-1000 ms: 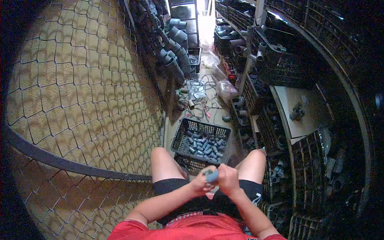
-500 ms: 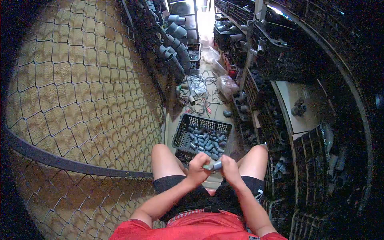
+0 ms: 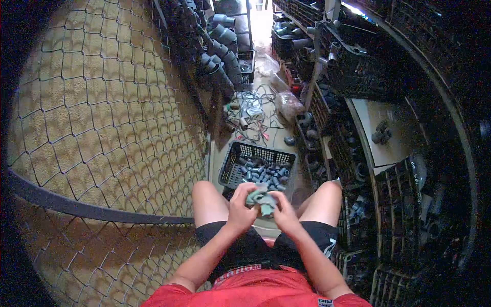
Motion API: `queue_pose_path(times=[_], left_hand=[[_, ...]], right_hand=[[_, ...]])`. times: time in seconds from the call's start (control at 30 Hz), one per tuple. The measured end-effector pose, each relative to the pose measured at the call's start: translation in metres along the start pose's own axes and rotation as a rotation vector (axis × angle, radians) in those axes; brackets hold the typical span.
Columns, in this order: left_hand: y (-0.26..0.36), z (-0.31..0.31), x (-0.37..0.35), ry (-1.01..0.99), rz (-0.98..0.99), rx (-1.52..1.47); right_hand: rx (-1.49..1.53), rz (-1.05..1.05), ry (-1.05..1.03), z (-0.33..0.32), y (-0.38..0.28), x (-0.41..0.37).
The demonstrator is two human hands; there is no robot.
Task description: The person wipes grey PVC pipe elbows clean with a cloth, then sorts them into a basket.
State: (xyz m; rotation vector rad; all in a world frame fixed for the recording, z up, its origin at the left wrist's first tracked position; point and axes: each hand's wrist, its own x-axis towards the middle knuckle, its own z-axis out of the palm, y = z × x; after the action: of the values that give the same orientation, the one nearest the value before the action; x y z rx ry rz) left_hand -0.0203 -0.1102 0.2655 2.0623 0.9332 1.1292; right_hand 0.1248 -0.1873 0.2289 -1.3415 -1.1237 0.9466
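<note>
Between the two hands, just below the middle of the frame, there's a pale green bundle with a greyish ring-like part at its top; blur keeps me from telling exactly what it is. The left hand is curled around its left side, and the right hand grips it from the right, thumb and fingers pressed in. The hands sit close together, seemingly so that each can steady what the other works on.

The bundle is held over the lap, between bare knees spread apart, which I take to leave room for the black basket beyond. That stands at centre, its grey fittings heaped within easy reach.

Farther up the frame, cords and a plastic bag litter the aisle floor. Wire mesh fills the left; stacked crates line the right, probably to save floor space.
</note>
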Motion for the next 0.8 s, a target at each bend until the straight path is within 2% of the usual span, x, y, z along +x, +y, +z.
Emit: queue_pose_path(times=[0.03, 0.07, 0.13, 0.17, 0.2, 0.27, 0.33, 0.4, 0.43, 0.47, 0.53, 0.57, 0.6, 0.63, 0.67, 0.7, 0.77, 0.8], left_hand=[[0.005, -0.003, 0.005, -0.038, -0.009, -0.063], [0.006, -0.004, 0.011, -0.034, -0.008, -0.064], [0.005, -0.008, 0.018, -0.264, -0.047, -0.110], [0.004, -0.008, 0.019, -0.302, 0.000, -0.056], [0.022, -0.016, 0.031, -0.421, 0.036, -0.107], [0.021, -0.015, 0.035, -0.526, 0.125, -0.173], [0.028, -0.024, 0.050, -0.565, 0.249, -0.193], [0.030, -0.019, 0.048, -0.586, 0.230, -0.224], [0.029, -0.014, 0.049, -0.577, 0.364, -0.192], [0.028, -0.009, 0.050, -0.565, 0.497, -0.161], [0.029, -0.007, 0.053, -0.579, 0.500, -0.136], [0.024, -0.003, 0.052, -0.475, 0.473, -0.215], [0.019, 0.001, 0.050, -0.370, 0.444, -0.290], [0.015, 0.004, 0.045, -0.357, 0.363, -0.282], [0.020, 0.005, 0.044, -0.358, 0.365, -0.282], [0.027, 0.005, 0.044, -0.318, 0.318, -0.340], [0.031, 0.009, 0.041, -0.278, 0.268, -0.399], [0.030, 0.013, 0.038, -0.266, 0.198, -0.404]], right_hand=[[0.266, 0.298, -0.064, 0.001, -0.013, -0.006], [0.263, 0.297, -0.066, -0.001, -0.011, -0.002], [0.257, 0.135, -0.001, -0.008, -0.003, -0.006], [0.128, 0.061, 0.024, -0.013, -0.014, -0.003], [0.249, 0.118, 0.044, -0.014, -0.025, -0.004], [0.137, -0.052, -0.004, -0.028, -0.033, -0.002], [0.084, -0.068, 0.007, -0.033, -0.041, -0.004], [0.605, 0.414, -0.073, -0.042, -0.038, -0.006], [0.707, 0.443, -0.036, -0.034, -0.013, -0.006], [0.705, 0.445, -0.030, -0.037, -0.015, -0.007], [0.722, 0.497, -0.100, -0.044, -0.020, -0.008], [0.534, 0.265, -0.028, -0.039, -0.026, -0.007], [0.258, 0.154, 0.036, -0.037, -0.045, -0.006], [0.125, 0.028, 0.083, -0.034, -0.053, -0.006], [-0.008, -0.102, 0.130, -0.033, -0.059, -0.004], [-0.009, -0.103, 0.131, -0.034, -0.065, -0.004], [-0.300, -0.337, 0.198, -0.036, -0.072, -0.005], [-0.303, -0.335, 0.201, -0.037, -0.069, -0.004]])
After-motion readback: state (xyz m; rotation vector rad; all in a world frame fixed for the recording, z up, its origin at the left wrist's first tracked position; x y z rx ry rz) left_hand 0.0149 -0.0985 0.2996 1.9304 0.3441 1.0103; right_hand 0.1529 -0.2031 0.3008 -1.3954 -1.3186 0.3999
